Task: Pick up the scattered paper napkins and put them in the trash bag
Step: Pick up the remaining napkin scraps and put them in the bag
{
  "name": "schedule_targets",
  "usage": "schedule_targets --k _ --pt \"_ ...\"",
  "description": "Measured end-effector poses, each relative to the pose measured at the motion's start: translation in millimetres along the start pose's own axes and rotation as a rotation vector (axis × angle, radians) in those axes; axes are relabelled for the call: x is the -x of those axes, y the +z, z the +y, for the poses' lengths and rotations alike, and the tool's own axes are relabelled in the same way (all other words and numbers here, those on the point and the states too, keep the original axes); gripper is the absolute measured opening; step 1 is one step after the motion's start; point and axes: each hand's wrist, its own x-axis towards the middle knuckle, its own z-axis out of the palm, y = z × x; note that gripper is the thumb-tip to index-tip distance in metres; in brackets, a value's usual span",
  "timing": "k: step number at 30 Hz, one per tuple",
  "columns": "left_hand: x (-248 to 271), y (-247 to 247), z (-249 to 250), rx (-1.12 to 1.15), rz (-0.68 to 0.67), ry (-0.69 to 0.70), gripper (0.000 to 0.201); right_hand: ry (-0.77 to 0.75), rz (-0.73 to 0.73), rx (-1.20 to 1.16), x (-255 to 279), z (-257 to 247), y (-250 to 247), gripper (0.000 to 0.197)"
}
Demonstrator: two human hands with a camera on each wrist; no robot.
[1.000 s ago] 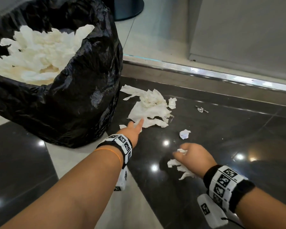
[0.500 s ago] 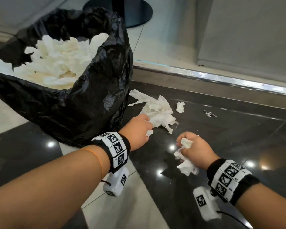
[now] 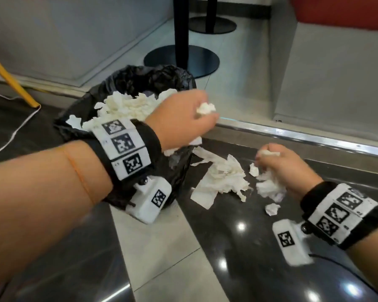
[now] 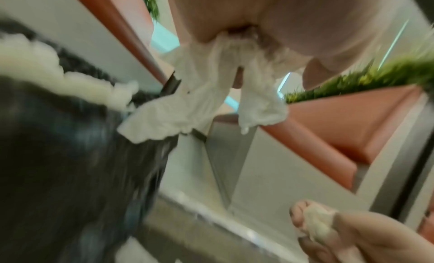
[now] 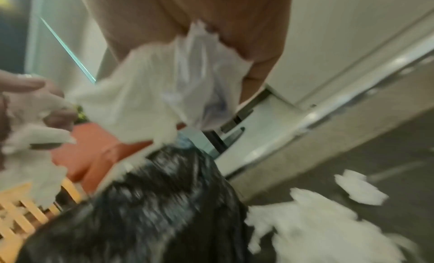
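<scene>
The left hand (image 3: 181,118) is held raised with the forearm stretched forward, its fingers curled into a fist around a wad of napkins (image 3: 205,109), part of which sticks out above the knuckles while loose ends hang below the fingers. The right hand (image 3: 286,164) is held lower and off to the side, its fingers likewise curled tight around a second bunch of napkins (image 3: 268,186) that trails out beneath the fingers toward the wrist. A black band with white marker squares is worn on each wrist, and both forearms are bare.
</scene>
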Motion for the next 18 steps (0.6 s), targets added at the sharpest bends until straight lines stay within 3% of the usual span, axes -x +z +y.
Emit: schedule_targets --k 3,6,8,11,13,15,18 --pt "-32 -69 -17 -0.05 0.157 -0.048 0.019 -0.084 0.03 -0.193 -7 -71 -1 0.029" --pt "-68 -110 -62 -0.098 0.109 -0.135 0.015 -0.158 0.057 -0.327 -1 -126 -3 0.043" --pt "-83 -113 -84 -0.267 -0.032 -0.188 0.028 -0.179 0.107 -0.266 6 -142 -4 0.046" --pt "-88 -94 -117 -0.689 -0.49 -0.314 0.056 -0.154 0.151 0.044 13 -145 -1 0.046" --pt "-86 -86 -129 -0.838 -0.716 -0.379 0.059 -0.129 0.153 0.177 16 -142 3 0.045" --pt "-86 -88 -136 -0.836 -0.775 -0.346 0.049 -0.11 0.164 0.248 18 -147 9 0.045" --pt "-79 -101 -143 -0.756 -0.726 -0.271 0.037 -0.149 0.24 0.281 8 -169 25 0.049"
